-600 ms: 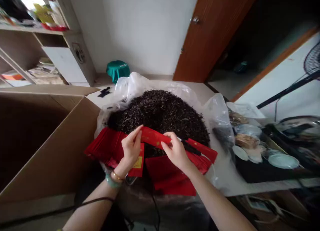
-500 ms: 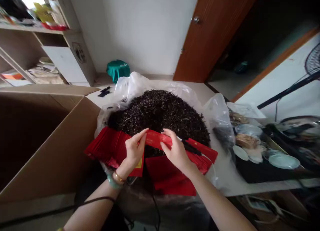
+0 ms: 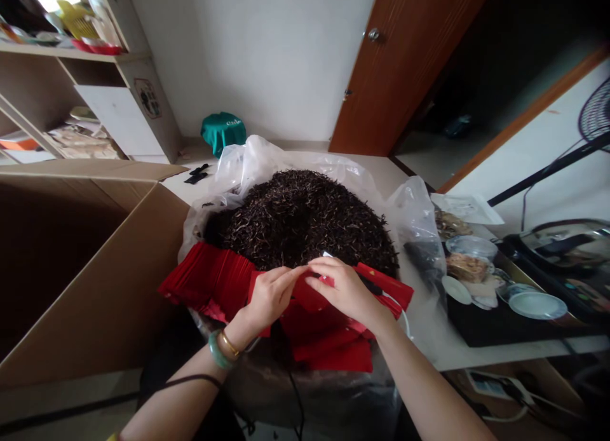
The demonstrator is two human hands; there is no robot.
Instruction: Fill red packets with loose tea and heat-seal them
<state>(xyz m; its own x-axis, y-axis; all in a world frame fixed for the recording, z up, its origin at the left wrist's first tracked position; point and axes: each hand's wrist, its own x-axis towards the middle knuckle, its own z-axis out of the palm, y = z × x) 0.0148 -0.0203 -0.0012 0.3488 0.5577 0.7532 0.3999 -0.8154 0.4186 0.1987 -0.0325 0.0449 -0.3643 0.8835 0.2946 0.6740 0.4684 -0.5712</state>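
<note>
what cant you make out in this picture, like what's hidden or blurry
All in the head view:
- Grip on the red paper packet: fingertips of the left hand and right hand hide it.
- Middle of the black item with a white cable: behind the right hand.
- Inside the brown cardboard box: dark, cut off by the left edge.
- Lettering on the green cloth: too small, blurred.

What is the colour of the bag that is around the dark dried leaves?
Translucent white bag; the head view shows it.
</note>
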